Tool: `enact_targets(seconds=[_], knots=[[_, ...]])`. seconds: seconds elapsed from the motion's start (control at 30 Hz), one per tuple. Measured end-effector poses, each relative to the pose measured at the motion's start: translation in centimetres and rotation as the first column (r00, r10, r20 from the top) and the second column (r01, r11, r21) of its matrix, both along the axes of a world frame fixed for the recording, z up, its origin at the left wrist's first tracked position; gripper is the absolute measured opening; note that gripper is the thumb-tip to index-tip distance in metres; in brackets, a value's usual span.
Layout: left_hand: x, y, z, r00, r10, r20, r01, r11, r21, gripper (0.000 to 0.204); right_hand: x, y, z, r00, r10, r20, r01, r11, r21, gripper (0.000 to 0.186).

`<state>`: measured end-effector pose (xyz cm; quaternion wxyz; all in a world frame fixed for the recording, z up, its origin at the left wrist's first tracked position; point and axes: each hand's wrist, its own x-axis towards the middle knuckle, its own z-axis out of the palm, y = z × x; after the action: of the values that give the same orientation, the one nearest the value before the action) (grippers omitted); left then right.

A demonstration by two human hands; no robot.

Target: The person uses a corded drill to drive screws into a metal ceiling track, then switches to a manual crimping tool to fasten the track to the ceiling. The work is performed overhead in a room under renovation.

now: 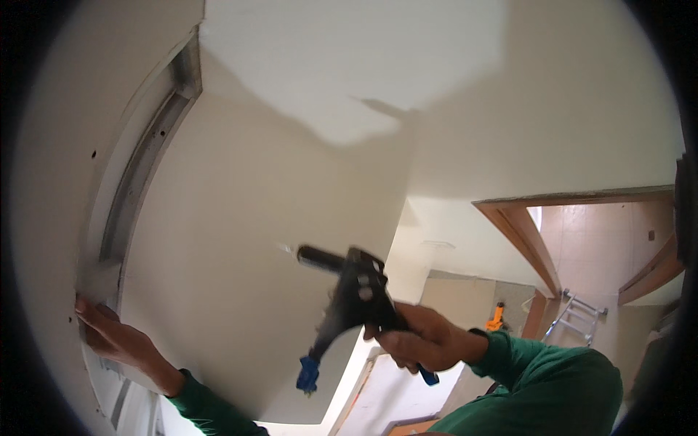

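My right hand [422, 338] is wrapped around one handle of a black hand riveter [356, 291] with blue handle ends. The riveter's handles are spread apart, and its dark barrel points left toward the wall, a blurred light tip at its end. At the far left, my left hand [123, 345] is raised against a metal channel [134, 182] set in a recess of the wall. Its fingers are closed together at the channel's edge. Just above the fingertips is a blurred pale grey patch [100, 280], too smeared to name.
Small dark holes mark the pale panel [62, 218] left of the channel. Lower right, beyond a wood-framed doorway [523, 232], stand an aluminium ladder [578, 320] and an orange tool [496, 317]. A large pale wall [276, 203] fills the middle.
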<state>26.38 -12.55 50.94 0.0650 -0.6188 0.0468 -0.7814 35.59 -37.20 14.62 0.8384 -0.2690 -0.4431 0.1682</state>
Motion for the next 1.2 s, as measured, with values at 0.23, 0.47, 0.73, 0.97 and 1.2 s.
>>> enact_targets(seconds=[0.23, 0.47, 0.73, 0.97, 1.2], knots=[[-0.4, -0.8, -1.0, 0.996, 0.075, -0.039, -0.08, 0.988, -0.132, 0.101, 9.8, 1.4, 9.9, 0.937, -0.323, 0.13, 0.286, 0.927, 0.241, 0.039], [-1.0, 0.9, -0.4, 0.958, 0.287, 0.012, -0.288, 0.957, 0.027, 0.091, 14.7, 2.3, 17.5, 0.908, -0.407, 0.095, 0.339, 0.85, 0.404, 0.038], [-2.6, 0.9, -6.9, 0.898, 0.388, -0.209, -0.376, 0.921, 0.098, 0.048, 15.5, 2.8, 18.6, 0.916, -0.398, 0.047, 0.34, 0.835, 0.432, 0.036], [4.7, -3.1, -5.5, 0.859, 0.318, -0.4, -0.206, 0.932, 0.299, 0.042, 15.3, 3.1, 18.9, 0.897, -0.436, 0.072, 0.363, 0.821, 0.441, 0.036], [9.8, -4.5, -3.9, 0.775, 0.348, -0.527, -0.104, 0.894, 0.437, 0.061, 14.9, 3.9, 18.4, 0.889, -0.454, 0.059, 0.373, 0.794, 0.48, 0.036]])
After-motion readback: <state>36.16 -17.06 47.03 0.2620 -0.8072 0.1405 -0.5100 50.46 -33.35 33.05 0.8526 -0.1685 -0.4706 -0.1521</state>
